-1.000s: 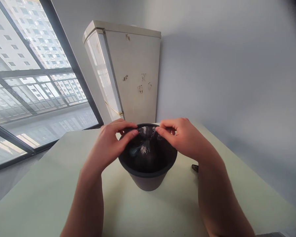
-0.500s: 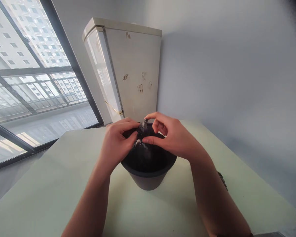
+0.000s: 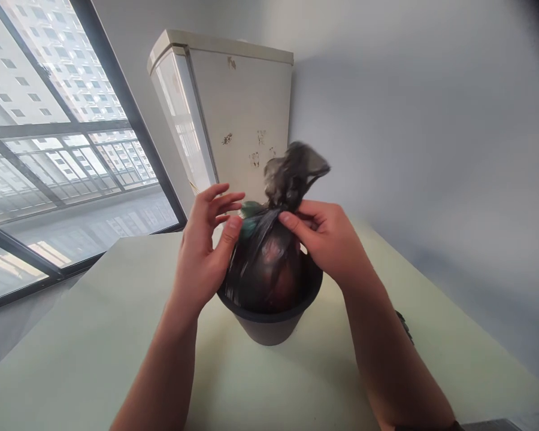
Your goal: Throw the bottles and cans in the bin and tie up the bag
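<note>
Bag [image 3: 269,272], head view: seated in the bin [image 3: 269,329] at mid-frame, lower part hidden by the bin's side. Contents show only as dim reddish and greenish patches, not identifiable; loose top blurred. Long axis roughly upright, top leaning toward upper right, in front of the fridge [image 3: 242,108]. Right hand [image 3: 326,239]: thumb and fingers clamped on the gathered neck, some fingertips concealed. Left hand [image 3: 204,239]: fingers spread apart; thumb contact with the bag cannot be determined. Dark item at lower right [image 3: 405,326] partly covered by the right forearm [image 3: 381,347]. Table [image 3: 94,335] spreads widely left of the bin; right edge runs beside the wall [image 3: 408,120].
</note>
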Motion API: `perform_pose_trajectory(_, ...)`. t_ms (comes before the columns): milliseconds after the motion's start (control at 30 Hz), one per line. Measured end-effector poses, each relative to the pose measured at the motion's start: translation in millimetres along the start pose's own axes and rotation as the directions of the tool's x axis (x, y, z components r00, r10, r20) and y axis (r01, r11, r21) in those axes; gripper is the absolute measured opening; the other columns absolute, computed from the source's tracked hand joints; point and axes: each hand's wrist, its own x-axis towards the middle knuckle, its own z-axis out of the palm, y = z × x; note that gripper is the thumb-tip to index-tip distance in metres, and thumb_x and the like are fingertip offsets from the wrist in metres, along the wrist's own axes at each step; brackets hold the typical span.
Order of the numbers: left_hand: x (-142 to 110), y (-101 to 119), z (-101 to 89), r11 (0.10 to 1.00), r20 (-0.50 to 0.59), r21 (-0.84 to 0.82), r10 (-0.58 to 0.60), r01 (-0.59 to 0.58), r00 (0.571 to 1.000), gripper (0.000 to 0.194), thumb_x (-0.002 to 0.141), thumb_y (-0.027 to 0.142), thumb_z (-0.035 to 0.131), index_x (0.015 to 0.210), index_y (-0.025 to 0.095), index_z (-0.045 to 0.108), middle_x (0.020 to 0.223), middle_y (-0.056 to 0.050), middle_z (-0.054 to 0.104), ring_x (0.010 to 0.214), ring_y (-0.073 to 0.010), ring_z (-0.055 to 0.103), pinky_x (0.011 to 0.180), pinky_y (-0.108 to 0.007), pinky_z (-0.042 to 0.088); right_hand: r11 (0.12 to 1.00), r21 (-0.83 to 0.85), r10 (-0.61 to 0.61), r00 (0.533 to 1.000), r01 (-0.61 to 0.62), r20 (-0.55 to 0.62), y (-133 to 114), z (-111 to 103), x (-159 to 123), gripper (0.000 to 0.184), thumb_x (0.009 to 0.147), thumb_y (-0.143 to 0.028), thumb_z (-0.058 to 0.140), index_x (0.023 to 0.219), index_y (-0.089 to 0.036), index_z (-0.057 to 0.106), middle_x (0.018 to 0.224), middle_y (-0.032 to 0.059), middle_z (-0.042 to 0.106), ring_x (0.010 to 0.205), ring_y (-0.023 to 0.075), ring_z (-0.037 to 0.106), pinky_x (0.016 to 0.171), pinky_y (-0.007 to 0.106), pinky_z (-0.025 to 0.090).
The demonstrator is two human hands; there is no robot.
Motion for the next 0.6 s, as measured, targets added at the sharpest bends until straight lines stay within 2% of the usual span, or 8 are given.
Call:
perform_pose_trajectory(67, 0, 1, -1.5, 0.997, -0.046, 0.069, -0.016, 0.019, 0.999, 0.037, 0.105, 0.049, 0.055, 0.137, 0.03, 0.058, 0.139, -0.009, 0.068, 0.128, -0.026, 0.066, 0.107, -0.044, 0.054, 1.0, 0.013, -0.024, 0.988, 0.026, -0.15, 0, -3, 1, 0.035, 0.097, -0.049, 0.067, 0.079, -0.018, 0.065, 0.071, 0.0014, 0.055, 0.074, 0.0193, 0.059, 0.063, 0.029, 0.046)
perform_pose_trajectory(167, 0, -2, -3.2, 0.98, -0.045, 0.171, -0.091, 0.098, 0.995, 0.033, 0.107, 0.047, 0.05, 0.131, 0.028, 0.061, 0.14, -0.009, 0.068, 0.128, -0.0261, 0.065, 0.105, -0.042, 0.053, 0.999, 0.005, -0.036, 0.938, 0.041, -0.345, 1, -7, 0, 0.04, 0.097, -0.055, 0.066, 0.078, -0.02, 0.061, 0.074, 0.0031, 0.054, 0.078, 0.0219, 0.059, 0.063, 0.031, 0.047)
perform_pose_trajectory(267, 3, -9, -4.3, 0.939, 0.019, 0.288, -0.202, 0.188, 0.979, 0.035, 0.107, 0.045, 0.045, 0.127, 0.025, 0.065, 0.132, -0.008, 0.072, 0.12, -0.027, 0.067, 0.101, -0.041, 0.053, 0.998, 0.041, -0.017, 0.871, 0.043, -0.49, 3, -10, -2, 0.04, 0.099, -0.058, 0.063, 0.083, -0.021, 0.062, 0.076, 0.0037, 0.054, 0.078, 0.0224, 0.059, 0.063, 0.032, 0.048)
perform_pose_trajectory(367, 4, -13, -4.8, 0.867, 0.162, 0.453, -0.307, 0.206, 0.938, 0.036, 0.106, 0.041, 0.041, 0.118, 0.024, 0.07, 0.115, -0.006, 0.077, 0.107, -0.0276, 0.069, 0.092, -0.039, 0.052, 0.987, 0.115, -0.016, 0.779, 0.113, -0.626, 0, -13, -3, 0.033, 0.101, -0.05, 0.062, 0.086, -0.02, 0.063, 0.08, 0.0027, 0.056, 0.08, 0.0197, 0.059, 0.068, 0.032, 0.049)
perform_pose_trajectory(433, 5, -12, -4.9, 0.854, 0.283, 0.493, -0.339, 0.167, 0.897, 0.036, 0.106, 0.039, 0.039, 0.112, 0.024, 0.072, 0.107, -0.005, 0.079, 0.098, -0.0272, 0.07, 0.085, -0.036, 0.051, 0.973, 0.14, -0.034, 0.717, 0.182, -0.696, -2, -15, -2, 0.029, 0.102, -0.044, 0.062, 0.088, -0.019, 0.063, 0.082, 0.002, 0.056, 0.08, 0.0171, 0.057, 0.072, 0.03, 0.049)
perform_pose_trajectory(500, 4, -10, -4.8, 0.867, 0.349, 0.477, -0.337, 0.144, 0.874, 0.037, 0.107, 0.04, 0.038, 0.112, 0.025, 0.072, 0.103, -0.004, 0.078, 0.095, -0.0265, 0.07, 0.081, -0.034, 0.05, 0.959, 0.157, -0.047, 0.678, 0.236, -0.733, -5, -17, -1, 0.028, 0.101, -0.042, 0.062, 0.087, -0.018, 0.061, 0.082, 0.0014, 0.055, 0.079, 0.0152, 0.055, 0.073, 0.029, 0.049)
perform_pose_trajectory(600, 4, -8, -4.9, 0.883, 0.315, 0.442, -0.314, 0.154, 0.896, 0.038, 0.108, 0.041, 0.036, 0.115, 0.027, 0.07, 0.104, -0.003, 0.078, 0.096, -0.0258, 0.069, 0.081, -0.033, 0.05, 0.924, 0.212, -0.041, 0.636, 0.317, -0.771, -7, -23, 3, 0.027, 0.099, -0.037, 0.064, 0.081, -0.02, 0.056, 0.08, 0.0006, 0.053, 0.08, 0.0146, 0.056, 0.076, 0.029, 0.05)
